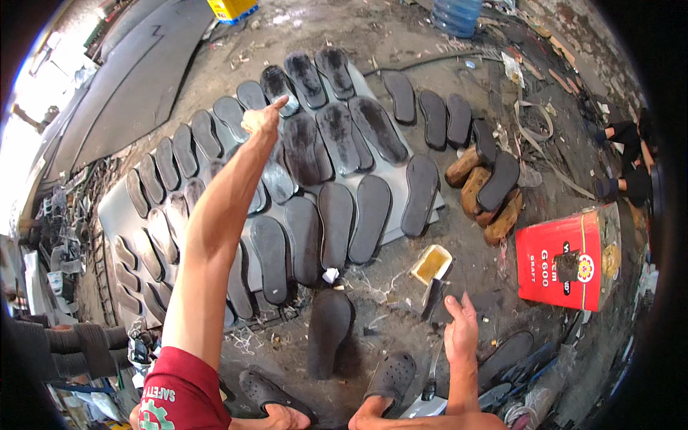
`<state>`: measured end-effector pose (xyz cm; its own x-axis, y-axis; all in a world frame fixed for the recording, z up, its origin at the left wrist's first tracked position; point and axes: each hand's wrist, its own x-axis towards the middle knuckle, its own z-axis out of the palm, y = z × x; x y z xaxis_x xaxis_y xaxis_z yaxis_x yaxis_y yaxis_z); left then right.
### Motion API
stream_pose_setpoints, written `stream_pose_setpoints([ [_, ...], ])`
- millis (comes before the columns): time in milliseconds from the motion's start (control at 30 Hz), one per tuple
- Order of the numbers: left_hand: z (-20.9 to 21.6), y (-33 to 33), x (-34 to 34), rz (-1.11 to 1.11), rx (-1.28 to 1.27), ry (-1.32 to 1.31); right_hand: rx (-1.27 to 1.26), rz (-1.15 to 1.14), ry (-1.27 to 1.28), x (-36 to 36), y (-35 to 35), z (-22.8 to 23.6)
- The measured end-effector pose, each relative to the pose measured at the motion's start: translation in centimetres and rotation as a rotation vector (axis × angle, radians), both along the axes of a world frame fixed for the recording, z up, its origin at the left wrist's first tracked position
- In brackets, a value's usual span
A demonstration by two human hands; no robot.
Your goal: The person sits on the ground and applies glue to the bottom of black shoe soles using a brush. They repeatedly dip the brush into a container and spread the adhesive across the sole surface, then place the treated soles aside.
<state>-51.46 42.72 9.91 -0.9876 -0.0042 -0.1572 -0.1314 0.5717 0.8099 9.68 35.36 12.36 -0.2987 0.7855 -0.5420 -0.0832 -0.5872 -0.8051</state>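
Note:
My left arm stretches over rows of dark shoe soles laid on grey sheets (393, 233). My left hand (261, 122) is at a far-row sole (272, 77) with a wet, glossy patch at its near end; a finger points out over that patch. Whether it touches the sole I cannot tell. Several soles nearby carry shiny smears. Low on the right, my right hand (461, 335) is raised with fingers apart, seemingly holding nothing. Beside it lie a dark flat piece (429, 297) and a small pale tray (447, 258) of yellow-brown liquid.
Brown foot-shaped blocks (471, 190) and loose soles lie right of the sheets. A red box (545, 266) stands farther right. One sole (330, 333) is near my clogs (392, 375). A large blue bottle (456, 18) stands far off. Another person's limbs (629, 161) show at right.

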Motion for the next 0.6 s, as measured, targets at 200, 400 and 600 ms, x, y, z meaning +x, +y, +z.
stream_pose_setpoints([
  [200, -9.4, -8.6, 22.0, -0.329, 0.323, 0.28, 0.062, -0.041, -0.24, 0.0, 2.5, -0.8],
  [400, -9.1, -18.2, 46.1, -0.7, 0.373, -0.376, 0.568, 0.14, -0.366, -1.3, 5.8, -7.0],
  [600, -11.2, -13.7, 47.3, -0.872, 0.362, -0.332, 0.989, 0.349, -1.052, -5.9, 6.8, -6.6],
])
